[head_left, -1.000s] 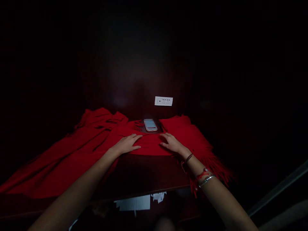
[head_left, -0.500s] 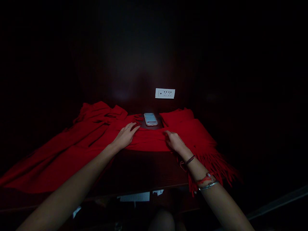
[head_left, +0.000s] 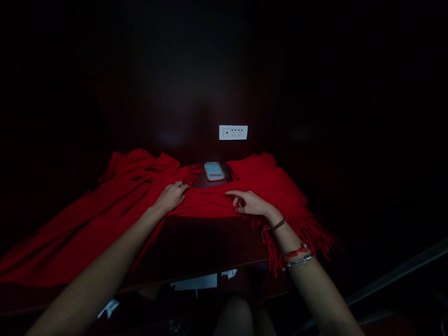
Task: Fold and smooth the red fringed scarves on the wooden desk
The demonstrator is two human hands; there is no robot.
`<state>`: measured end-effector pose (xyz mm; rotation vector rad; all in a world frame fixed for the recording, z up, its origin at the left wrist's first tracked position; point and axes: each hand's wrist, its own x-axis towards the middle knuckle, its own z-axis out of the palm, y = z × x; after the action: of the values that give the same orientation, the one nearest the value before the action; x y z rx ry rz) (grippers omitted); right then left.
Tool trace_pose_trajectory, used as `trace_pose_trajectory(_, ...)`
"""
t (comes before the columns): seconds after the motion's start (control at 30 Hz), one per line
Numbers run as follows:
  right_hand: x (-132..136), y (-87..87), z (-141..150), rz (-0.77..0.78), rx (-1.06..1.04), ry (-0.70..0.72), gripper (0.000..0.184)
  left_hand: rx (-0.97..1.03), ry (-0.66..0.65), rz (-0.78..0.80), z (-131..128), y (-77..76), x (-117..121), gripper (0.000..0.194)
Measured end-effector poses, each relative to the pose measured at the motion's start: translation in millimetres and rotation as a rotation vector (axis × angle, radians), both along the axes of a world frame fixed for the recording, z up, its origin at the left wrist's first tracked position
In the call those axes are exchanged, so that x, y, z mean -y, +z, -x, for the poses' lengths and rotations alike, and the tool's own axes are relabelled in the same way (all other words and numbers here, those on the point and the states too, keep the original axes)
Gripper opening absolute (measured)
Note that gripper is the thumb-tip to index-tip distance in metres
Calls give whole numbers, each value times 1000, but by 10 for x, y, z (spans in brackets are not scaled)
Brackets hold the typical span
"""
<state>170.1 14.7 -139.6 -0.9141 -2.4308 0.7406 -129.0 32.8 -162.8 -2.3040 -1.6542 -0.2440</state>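
Observation:
A red fringed scarf [head_left: 206,200] lies spread across a dark table, with a narrow band between its two wider, rumpled parts. My left hand [head_left: 171,196] rests on the left end of this band, its fingers bent together on the cloth near the far edge. Over the band's right end is my right hand [head_left: 248,203], index finger stretched out to the left and the other fingers loosely curled, thumb apart. Just beyond the band lies a phone [head_left: 214,171], its lit screen blurred. Fringe [head_left: 271,247] hangs by my right wrist.
A white wall socket [head_left: 233,132] is set in the dark wall behind the table. Below the table's front edge [head_left: 210,273], white papers [head_left: 196,282] show on a lower level. My knee [head_left: 234,317] is under it. Much of the surroundings is too dark to make out.
My left hand has shifted slightly left and its fingers have drawn in on the cloth. The right hand has turned, index finger now extended leftward. The view has shifted a little.

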Motion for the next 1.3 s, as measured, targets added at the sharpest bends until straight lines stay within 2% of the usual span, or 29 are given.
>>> trace_pose_trajectory(0.1, 27, 24, -7, 49, 20, 44, 63, 49, -54, 23, -4, -12, 16, 46)
trace_pose_trajectory(0.2, 42, 32, -4, 98, 23, 55, 65, 115, -71, 123, -21, -75, 8, 52)
trace_pose_trajectory(0.27, 34, 20, -8, 130, 7, 61, 64, 139, -59, 170, -22, -113, -15, 51)
trace_pose_trajectory(0.33, 9, 1, -17, 132, -12, 58, 62, 133, -67, 143, -11, -131, -43, 47)
trace_pose_trajectory(0.47, -69, -22, -46, -52, -51, -72, 50, 53, -143, 39, 17, -83, -60, 38)
trace_pose_trajectory(0.6, -122, -15, -69, -244, -47, -228, 36, -10, -119, -105, 1, 40, 9, 30)
trace_pose_trajectory(0.73, -121, 0, -70, -292, 12, -225, 28, -54, -130, -217, -13, 127, 68, 28)
trace_pose_trajectory(0.9, -130, 3, -62, -311, 33, -252, 25, -80, -75, -196, 1, 146, 90, 29)
trace_pose_trajectory(1.0, -143, -15, -68, -258, 37, -224, 23, -77, -26, -177, -17, 180, 125, 36)
trace_pose_trajectory(1.13, -143, -47, -75, -128, 115, -58, 31, -107, 20, -179, -29, 303, 191, 42)
trace_pose_trajectory(1.2, -142, -61, -74, -152, 164, -2, 36, -112, 37, -179, -7, 371, 220, 42)
trace_pose_trajectory(1.3, -155, -85, -70, -214, 198, -9, 24, -80, 39, -132, 19, 415, 254, 35)
